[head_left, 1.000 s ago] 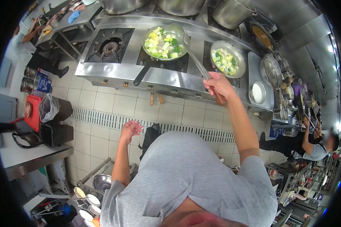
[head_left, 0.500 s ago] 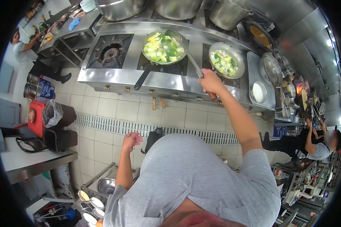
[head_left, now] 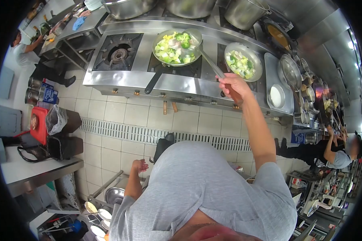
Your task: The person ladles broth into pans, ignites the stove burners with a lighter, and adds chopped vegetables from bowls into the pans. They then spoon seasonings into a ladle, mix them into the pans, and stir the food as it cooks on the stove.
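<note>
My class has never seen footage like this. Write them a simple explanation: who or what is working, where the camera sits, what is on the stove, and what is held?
No machine is at work here: these are a person's own bare hands. The camera is worn on the head, looking forward and down, so the person's grey shirt fills the bottom.

On the steel stove is a long-handled pan of green and pale chopped vegetables. A second pan, also holding vegetables, sits to its right, and beyond that is a metal tray. Large pots stand behind.

The right hand grips a ladle, its head in the first pan. The left hand appears to hold nothing.
</note>
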The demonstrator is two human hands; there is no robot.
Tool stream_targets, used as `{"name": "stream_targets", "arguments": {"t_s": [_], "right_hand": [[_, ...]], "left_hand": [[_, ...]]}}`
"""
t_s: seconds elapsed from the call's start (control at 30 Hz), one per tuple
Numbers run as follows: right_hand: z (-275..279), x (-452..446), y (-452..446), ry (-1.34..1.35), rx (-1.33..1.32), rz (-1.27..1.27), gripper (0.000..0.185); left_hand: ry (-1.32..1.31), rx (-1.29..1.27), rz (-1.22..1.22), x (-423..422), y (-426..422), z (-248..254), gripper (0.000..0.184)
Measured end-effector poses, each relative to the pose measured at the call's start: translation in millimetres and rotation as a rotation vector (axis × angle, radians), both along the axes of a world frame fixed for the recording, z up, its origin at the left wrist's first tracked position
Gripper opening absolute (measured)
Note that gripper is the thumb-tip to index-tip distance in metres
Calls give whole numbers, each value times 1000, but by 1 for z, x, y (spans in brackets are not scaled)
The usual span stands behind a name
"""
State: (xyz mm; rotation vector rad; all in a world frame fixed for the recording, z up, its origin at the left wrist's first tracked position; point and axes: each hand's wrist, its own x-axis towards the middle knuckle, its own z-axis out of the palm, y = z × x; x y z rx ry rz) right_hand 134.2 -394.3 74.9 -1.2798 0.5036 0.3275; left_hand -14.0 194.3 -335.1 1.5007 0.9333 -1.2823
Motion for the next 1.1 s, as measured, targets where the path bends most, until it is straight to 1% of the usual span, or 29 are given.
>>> {"name": "stream_targets", "arguments": {"t_s": [0.1, 0.3, 0.4, 0.5, 0.6, 0.7, 0.8, 0.9, 1.0, 1.1], "right_hand": [[9, -2, 4, -6, -9, -25, 33], [7, -2, 12, -32, 24, -33, 34], [11, -3, 25, -29, -53, -16, 29], [4, 1, 33, -31, -216, -6, 22], [-3, 0, 45, -90, -508, 65, 20], [15, -11, 70, -92, -836, 49, 25], [21, -21, 77, -71, -957, 63, 30], [10, -28, 75, -32, -958, 104, 31], [-16, -24, 73, -55, -899, 138, 23], [-40, -15, 59, -34, -534, 84, 16]], "left_hand": [[29, 25, -17, -6, 15, -6, 37], [-27, 2, -2, 19, 19, 2, 37], [-59, -29, -9, 40, 16, 7, 39], [-90, -56, -13, 58, 17, 12, 38], [-98, -46, -29, 68, 22, 17, 35], [-72, -24, -24, 70, 33, 14, 35], [-57, 27, -62, 63, 44, 10, 35], [-77, 16, -103, 59, 42, 12, 36], [-197, -10, -234, 63, 15, 41, 36], [-315, -113, -239, 70, -15, 67, 46]]}}
